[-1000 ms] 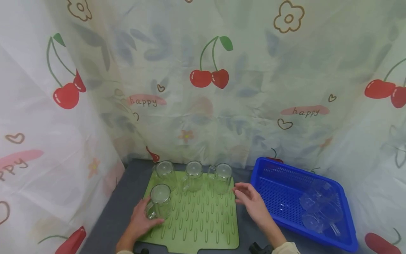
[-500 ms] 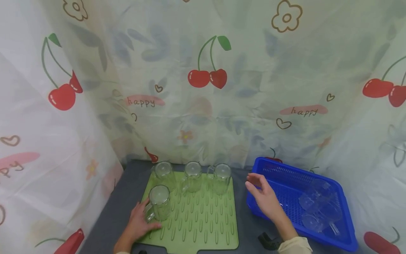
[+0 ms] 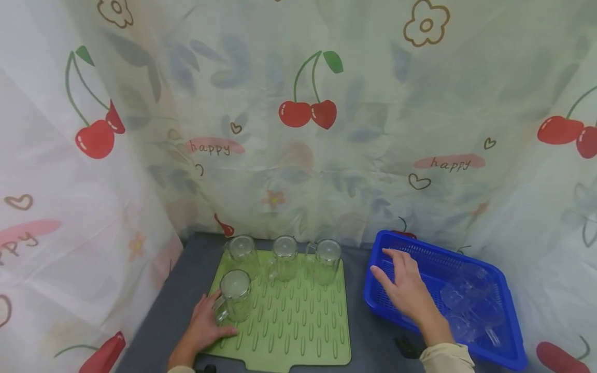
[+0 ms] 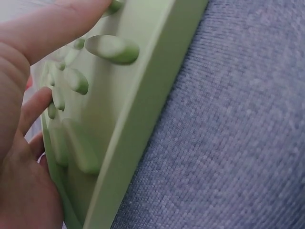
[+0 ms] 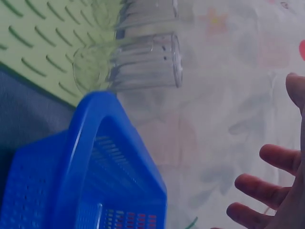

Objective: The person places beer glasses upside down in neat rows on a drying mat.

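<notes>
Four clear glass mugs stand upside down on a green pegged drying mat [image 3: 298,336]: three in the back row [image 3: 284,256] and one at the front left [image 3: 235,295]. My left hand [image 3: 205,322] rests on the mat's left edge beside the front mug's handle. In the left wrist view its fingers [image 4: 47,33] lie fairly straight on the pegs. My right hand [image 3: 402,284] hovers over the left end of a blue basket [image 3: 420,247], fingers spread and holding nothing. In the right wrist view those fingers [image 5: 271,157] show beyond the basket rim [image 5: 90,143].
Several more clear glasses [image 3: 468,303] lie in the basket's right half. The mat and basket sit on a grey cloth-covered table [image 3: 186,290]. A cherry-print curtain [image 3: 303,129] closes in the back and both sides. A small black object [image 3: 408,346] lies near my right wrist.
My right hand has moved right, from the mat's right edge to above the blue basket. My left hand and the front mug have stayed put.
</notes>
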Motion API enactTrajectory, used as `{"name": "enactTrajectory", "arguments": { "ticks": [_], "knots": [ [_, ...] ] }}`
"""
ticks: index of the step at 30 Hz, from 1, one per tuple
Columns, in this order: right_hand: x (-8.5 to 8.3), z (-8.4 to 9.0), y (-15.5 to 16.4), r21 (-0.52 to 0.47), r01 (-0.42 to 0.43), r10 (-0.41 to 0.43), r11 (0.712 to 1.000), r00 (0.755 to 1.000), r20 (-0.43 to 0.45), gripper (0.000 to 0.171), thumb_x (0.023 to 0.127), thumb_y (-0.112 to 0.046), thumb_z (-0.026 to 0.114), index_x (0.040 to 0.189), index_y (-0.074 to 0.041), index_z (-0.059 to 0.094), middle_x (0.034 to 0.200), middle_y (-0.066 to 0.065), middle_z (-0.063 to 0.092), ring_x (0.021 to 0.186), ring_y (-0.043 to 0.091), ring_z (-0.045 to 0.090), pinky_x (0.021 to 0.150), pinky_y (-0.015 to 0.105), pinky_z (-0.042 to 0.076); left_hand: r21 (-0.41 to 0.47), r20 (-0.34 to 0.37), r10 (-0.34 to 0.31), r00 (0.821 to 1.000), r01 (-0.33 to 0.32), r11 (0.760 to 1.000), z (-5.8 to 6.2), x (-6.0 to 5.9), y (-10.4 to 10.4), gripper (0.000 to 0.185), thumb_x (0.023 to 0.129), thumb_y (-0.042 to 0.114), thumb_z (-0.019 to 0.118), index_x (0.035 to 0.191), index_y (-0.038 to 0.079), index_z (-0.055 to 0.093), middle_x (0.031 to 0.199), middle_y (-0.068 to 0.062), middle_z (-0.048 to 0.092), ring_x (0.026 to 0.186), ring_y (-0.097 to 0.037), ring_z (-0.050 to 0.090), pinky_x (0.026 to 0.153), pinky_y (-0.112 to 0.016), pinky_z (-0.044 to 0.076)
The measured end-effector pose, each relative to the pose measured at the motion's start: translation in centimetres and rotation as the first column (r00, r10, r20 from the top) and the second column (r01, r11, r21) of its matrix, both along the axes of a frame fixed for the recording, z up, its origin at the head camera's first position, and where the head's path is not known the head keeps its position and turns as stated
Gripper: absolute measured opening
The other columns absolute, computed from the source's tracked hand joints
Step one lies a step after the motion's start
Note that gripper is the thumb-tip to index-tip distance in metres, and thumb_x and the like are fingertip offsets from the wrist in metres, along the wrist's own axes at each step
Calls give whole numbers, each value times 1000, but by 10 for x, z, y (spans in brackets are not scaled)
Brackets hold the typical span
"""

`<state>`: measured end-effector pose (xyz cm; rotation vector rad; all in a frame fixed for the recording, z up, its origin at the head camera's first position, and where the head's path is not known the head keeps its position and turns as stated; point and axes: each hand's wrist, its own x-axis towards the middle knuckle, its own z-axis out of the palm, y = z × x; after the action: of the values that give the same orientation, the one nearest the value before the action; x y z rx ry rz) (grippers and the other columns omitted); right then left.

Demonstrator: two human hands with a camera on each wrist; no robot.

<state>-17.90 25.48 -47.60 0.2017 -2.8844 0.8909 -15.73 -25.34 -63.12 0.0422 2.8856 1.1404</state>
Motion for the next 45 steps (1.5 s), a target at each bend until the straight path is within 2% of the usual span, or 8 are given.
{"name": "enactTrajectory", "arguments": {
  "ticks": [3,6,9,12,18,26,32,45],
  "knots": [
    [-2,1,4,43,12,-12,999,1000,-8,74,104,-63,41,157,-12,31,161,24,28,149,52,21,110,77,30,2,2,-5,1000,5,1000,1,0,0,127,56,43,99,155,-1,34,157,-31,40,150,-61,15,119,-76,14],
    [-4,3,9,54,21,-20,998,1000,-11,74,105,-60,40,160,-12,26,163,27,22,153,54,10,116,79,12,8,22,-4,1000,4,1000,1,-1,-1,127,56,44,99,156,1,33,158,-31,39,151,-59,13,120,-75,13],
    [-6,6,15,70,36,-35,997,999,-9,77,105,-60,41,163,-13,20,166,29,12,154,55,-7,115,81,-7,14,44,0,999,-1,1000,1,-2,-1,127,57,44,99,157,3,32,159,-30,38,152,-58,12,121,-74,11],
    [-7,9,21,107,58,-60,992,998,13,82,104,-64,39,165,-16,12,167,30,3,153,55,-20,111,81,-16,14,34,1,999,-2,1000,1,-2,-1,127,56,43,99,157,3,33,158,-30,39,152,-58,13,121,-73,12],
    [-8,13,33,167,87,-101,982,992,76,93,100,-72,38,166,-19,1,168,30,-9,149,58,-27,104,85,-20,6,-33,2,999,-2,1000,0,1,-1,125,53,42,100,153,1,38,152,-33,45,148,-62,20,118,-75,17],
    [-17,15,58,199,134,-155,971,983,95,96,100,-74,34,166,-13,0,165,36,-11,145,65,-26,100,87,-22,9,24,-6,1000,6,1000,-1,0,-3,127,56,45,99,157,4,34,157,-30,41,151,-60,14,119,-76,15],
    [-23,11,83,196,180,-202,964,974,104,99,99,-74,34,165,-9,0,163,41,-10,143,68,-24,98,89,-19,8,6,-6,1000,6,1000,-4,-1,-3,127,55,47,99,156,4,35,156,-30,42,151,-60,15,119,-76,15],
    [-17,-6,118,222,230,-275,948,941,197,112,93,-80,41,163,-3,-2,158,45,-11,140,72,-20,96,91,-16,1,29,-5,1000,5,1000,-4,-1,-4,125,55,43,100,156,6,37,155,-32,42,151,-58,14,119,-76,16]
  ]
}}
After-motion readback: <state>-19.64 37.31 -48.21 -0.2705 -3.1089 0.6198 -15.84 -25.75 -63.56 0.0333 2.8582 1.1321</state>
